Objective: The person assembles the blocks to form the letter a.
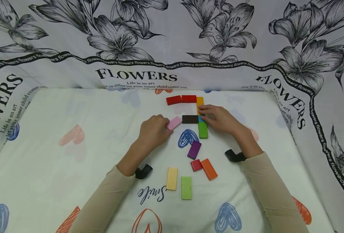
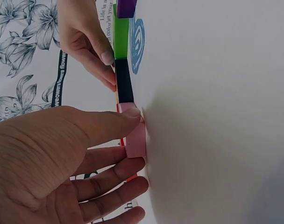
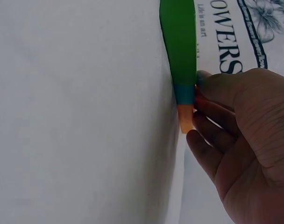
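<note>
My left hand (image 1: pixel 155 131) pinches a pink block (image 1: pixel 174 123) between thumb and fingers. One end of it meets a black block (image 1: pixel 190 119); the left wrist view shows the thumb (image 2: pixel 130 116) over the pink block (image 2: pixel 135 140). My right hand (image 1: pixel 220 119) rests its fingertips against a yellow-orange block (image 1: pixel 200 101) and a small blue block (image 1: pixel 200 118), which its thumb partly covers. A green block (image 1: pixel 203 130) adjoins the blue one. Two red blocks (image 1: pixel 189 99) run left from the yellow-orange block's top. In the right wrist view, green, blue and orange line up.
Nearer me lie loose blocks: purple (image 1: pixel 194 149), small red (image 1: pixel 196 165), orange (image 1: pixel 209 169), pale yellow (image 1: pixel 172 178) and light green (image 1: pixel 186 187). They lie on a white heart-print cloth (image 1: pixel 102 181). Flower-print fabric (image 1: pixel 177 42) borders it. Black straps (image 1: pixel 235 156) sit at both wrists.
</note>
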Available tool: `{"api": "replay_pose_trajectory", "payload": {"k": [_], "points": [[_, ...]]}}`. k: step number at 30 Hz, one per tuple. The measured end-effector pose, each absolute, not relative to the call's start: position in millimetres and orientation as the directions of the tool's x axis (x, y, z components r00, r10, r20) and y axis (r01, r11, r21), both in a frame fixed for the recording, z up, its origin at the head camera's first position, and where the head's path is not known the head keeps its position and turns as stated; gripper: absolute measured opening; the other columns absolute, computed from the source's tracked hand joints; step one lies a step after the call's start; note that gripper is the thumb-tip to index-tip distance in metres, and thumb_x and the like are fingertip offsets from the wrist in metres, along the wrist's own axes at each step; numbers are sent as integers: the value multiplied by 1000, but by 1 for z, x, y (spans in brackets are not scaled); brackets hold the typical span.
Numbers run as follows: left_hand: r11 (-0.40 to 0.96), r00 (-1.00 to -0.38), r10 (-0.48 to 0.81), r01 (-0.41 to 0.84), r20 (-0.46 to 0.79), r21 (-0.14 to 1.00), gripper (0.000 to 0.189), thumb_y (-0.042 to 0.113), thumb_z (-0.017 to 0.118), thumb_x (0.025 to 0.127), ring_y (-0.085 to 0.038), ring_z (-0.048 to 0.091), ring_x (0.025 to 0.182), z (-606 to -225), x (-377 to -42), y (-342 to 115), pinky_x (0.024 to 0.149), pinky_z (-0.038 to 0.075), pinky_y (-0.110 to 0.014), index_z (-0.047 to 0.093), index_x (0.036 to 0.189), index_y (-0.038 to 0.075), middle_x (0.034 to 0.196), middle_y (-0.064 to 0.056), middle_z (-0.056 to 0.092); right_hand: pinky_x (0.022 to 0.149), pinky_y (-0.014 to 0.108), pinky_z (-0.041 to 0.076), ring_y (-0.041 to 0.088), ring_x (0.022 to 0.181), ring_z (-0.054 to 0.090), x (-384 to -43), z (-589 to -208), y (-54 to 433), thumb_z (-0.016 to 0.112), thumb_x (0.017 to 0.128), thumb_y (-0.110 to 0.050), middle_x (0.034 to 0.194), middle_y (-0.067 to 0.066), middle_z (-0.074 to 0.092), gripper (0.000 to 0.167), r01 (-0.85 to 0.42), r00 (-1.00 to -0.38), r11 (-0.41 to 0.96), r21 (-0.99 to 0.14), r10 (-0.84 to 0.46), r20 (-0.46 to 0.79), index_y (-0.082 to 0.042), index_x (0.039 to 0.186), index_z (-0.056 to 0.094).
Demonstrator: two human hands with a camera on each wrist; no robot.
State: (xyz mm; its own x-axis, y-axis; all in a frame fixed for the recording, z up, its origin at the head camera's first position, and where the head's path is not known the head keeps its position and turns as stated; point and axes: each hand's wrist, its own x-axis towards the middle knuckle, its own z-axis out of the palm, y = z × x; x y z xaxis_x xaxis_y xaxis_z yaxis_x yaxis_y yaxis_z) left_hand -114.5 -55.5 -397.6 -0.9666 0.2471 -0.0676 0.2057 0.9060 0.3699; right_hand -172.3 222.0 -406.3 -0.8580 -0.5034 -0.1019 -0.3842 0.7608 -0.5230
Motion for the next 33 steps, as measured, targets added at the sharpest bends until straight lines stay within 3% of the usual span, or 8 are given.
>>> {"api": "replay_pose_trajectory", "payload": {"k": [23, 28, 33], "points": [[905, -964, 259, 219, -63, 365, 40, 33, 83, 92, -23, 63, 88, -394, -111, -51, 74, 57, -33, 78, 120, 5, 99, -10, 74, 128, 57, 36, 36, 156, 43, -170, -400, 229, 65, 106, -16, 160, 10, 55, 41, -375, -867, 766, -522, -489, -96, -6, 146, 62], [916, -965, 248, 206, -81, 344, 53, 36, 82, 93, -27, 69, 104, -388, -101, -56, 85, 64, -39, 71, 134, 4, 118, -14, 73, 127, 57, 36, 37, 155, 43, -170, -404, 225, 64, 106, -16, 160, 11, 56, 41, -380, -860, 751, -540, -502, -93, -5, 145, 62], [915, -967, 239, 193, -90, 353, 64, 38, 80, 94, -31, 67, 124, -379, -83, -58, 99, 63, -45, 62, 146, 6, 138, -16, 68, 127, 56, 37, 35, 155, 44, -169, -406, 223, 65, 106, -17, 160, 9, 56, 41, -381, -861, 754, -535, -501, -93, -6, 146, 62]]}}
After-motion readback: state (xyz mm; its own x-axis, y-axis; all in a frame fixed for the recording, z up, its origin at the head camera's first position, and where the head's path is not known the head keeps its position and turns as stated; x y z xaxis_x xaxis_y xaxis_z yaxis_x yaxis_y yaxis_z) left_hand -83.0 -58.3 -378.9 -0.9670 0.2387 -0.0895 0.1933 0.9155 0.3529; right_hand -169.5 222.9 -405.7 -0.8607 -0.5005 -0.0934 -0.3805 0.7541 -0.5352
